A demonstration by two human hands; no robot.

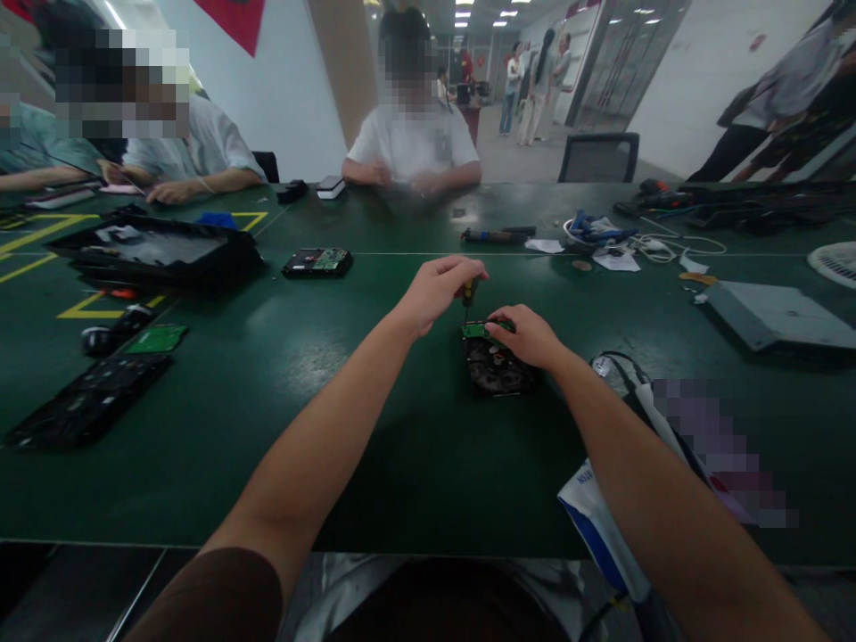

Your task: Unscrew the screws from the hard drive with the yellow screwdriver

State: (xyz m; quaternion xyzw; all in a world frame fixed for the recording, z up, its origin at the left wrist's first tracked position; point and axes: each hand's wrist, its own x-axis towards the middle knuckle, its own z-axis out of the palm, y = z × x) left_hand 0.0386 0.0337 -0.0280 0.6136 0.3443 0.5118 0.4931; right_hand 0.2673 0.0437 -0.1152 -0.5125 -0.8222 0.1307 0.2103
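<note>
In front of me on the green table lies a black hard drive [501,370] with a green circuit board [476,331] along its far edge. My left hand [438,290] is closed round the handle of a screwdriver [470,291], held upright. Its thin shaft points down at the far left corner of the board; whether the tip sits in a screw is too small to tell. My right hand [525,334] rests on the drive's far right side, fingers bent over the board and gripping the edge. Part of the board is hidden under those fingers.
Another hard drive [317,262] lies farther left. Black plastic housings [160,250], a dark panel [90,399] and a loose green board [157,339] are at left. A grey metal case [782,316], cables [659,248] and a bag [602,526] are at right. People sit across the table.
</note>
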